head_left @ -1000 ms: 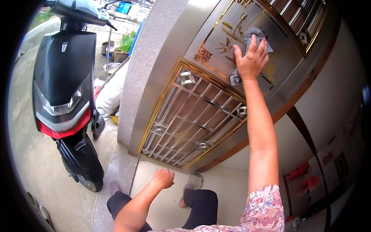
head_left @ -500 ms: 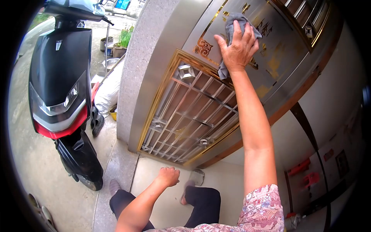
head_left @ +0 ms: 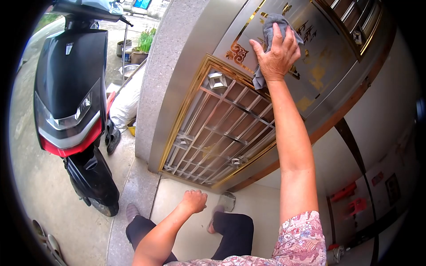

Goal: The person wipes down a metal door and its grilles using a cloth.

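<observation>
A grey cloth point(head_left: 276, 23) lies against the metal door point(head_left: 328, 53) under my right hand point(head_left: 278, 57), which presses it flat with the fingers spread over it. Part of the cloth hangs out below the palm. Gold plant and bird patterns show around the hand, and a gold-framed grille point(head_left: 226, 128) is set in the door lower down. My left hand point(head_left: 194, 201) is closed in a loose fist in front of my body, above the floor and away from the door. Nothing shows in it.
A black and red scooter point(head_left: 69, 84) stands outside at the left. Beside the stone door post point(head_left: 162, 66) are a white sack point(head_left: 126, 104), dark shoes point(head_left: 112, 138) and a potted plant point(head_left: 144, 44). A small block point(head_left: 228, 201) sits on the floor by my foot.
Compared with one second ago, my right hand and the cloth have moved left and up over the door panel. My left hand has shifted slightly right in view and stays closed.
</observation>
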Demonstrator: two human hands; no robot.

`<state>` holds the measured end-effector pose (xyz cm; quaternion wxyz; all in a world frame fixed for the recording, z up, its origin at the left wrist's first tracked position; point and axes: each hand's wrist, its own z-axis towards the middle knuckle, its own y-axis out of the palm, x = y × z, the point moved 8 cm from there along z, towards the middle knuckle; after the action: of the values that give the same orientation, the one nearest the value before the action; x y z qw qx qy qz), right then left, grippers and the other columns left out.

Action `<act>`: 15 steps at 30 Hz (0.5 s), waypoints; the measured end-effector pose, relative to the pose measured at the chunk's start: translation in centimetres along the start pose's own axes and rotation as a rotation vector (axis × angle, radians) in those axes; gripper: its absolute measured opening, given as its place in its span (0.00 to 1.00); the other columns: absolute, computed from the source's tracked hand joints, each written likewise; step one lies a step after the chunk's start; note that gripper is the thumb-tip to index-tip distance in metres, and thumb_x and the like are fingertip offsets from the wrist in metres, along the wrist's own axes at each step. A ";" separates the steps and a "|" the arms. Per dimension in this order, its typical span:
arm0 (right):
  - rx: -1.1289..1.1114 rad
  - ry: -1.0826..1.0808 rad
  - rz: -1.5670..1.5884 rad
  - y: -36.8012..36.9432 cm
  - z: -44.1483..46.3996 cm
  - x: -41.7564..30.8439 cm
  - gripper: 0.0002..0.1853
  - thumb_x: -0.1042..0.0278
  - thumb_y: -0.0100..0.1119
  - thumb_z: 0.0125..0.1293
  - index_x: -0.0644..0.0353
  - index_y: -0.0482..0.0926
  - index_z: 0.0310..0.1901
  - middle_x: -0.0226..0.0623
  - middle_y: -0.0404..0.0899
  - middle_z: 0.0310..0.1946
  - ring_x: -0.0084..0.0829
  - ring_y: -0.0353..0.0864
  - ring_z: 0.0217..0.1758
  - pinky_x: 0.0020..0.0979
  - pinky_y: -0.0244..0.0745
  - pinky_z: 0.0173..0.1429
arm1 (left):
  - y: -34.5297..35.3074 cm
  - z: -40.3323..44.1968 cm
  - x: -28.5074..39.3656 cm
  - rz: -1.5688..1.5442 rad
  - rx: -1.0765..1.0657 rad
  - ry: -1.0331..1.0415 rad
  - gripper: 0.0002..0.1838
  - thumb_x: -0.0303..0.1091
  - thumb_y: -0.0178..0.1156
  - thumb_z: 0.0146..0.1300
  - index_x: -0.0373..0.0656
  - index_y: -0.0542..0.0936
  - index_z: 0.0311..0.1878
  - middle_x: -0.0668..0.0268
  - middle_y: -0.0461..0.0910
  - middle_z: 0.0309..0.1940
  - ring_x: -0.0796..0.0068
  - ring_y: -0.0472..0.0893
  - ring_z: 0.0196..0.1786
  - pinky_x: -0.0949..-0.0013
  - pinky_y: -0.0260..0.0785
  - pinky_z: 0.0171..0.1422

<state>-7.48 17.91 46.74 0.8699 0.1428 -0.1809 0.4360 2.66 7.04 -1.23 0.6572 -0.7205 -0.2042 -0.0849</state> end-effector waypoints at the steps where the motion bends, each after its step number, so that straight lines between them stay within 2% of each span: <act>1: 0.001 0.000 0.015 -0.1 0.0 0.0 0.42 0.35 0.68 0.46 0.44 0.69 0.61 0.44 0.64 0.63 0.43 0.60 0.67 0.51 0.52 0.64 | 0.0 0.0 0.0 -0.001 -0.005 -0.002 0.24 0.52 0.64 0.57 0.44 0.77 0.49 0.54 0.79 0.44 0.52 0.81 0.48 0.53 0.74 0.50; 6: 0.006 0.012 0.030 -0.3 0.0 -0.2 0.42 0.35 0.68 0.45 0.43 0.69 0.62 0.44 0.64 0.63 0.43 0.61 0.67 0.50 0.53 0.64 | -0.1 0.1 0.1 -0.002 -0.010 -0.002 0.24 0.52 0.64 0.57 0.44 0.77 0.49 0.54 0.79 0.44 0.52 0.81 0.48 0.53 0.74 0.50; 15: 0.043 0.041 -0.029 0.1 -0.5 -0.5 0.34 0.48 0.69 0.49 0.45 0.72 0.60 0.42 0.66 0.62 0.42 0.62 0.66 0.49 0.54 0.64 | 0.0 0.1 0.0 -0.007 -0.006 -0.002 0.24 0.52 0.64 0.57 0.44 0.77 0.49 0.54 0.79 0.44 0.52 0.81 0.48 0.53 0.74 0.50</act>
<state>-7.74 17.80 46.07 0.8765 0.1552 -0.1513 0.4299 2.69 7.10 -1.21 0.6547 -0.7218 -0.2070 -0.0869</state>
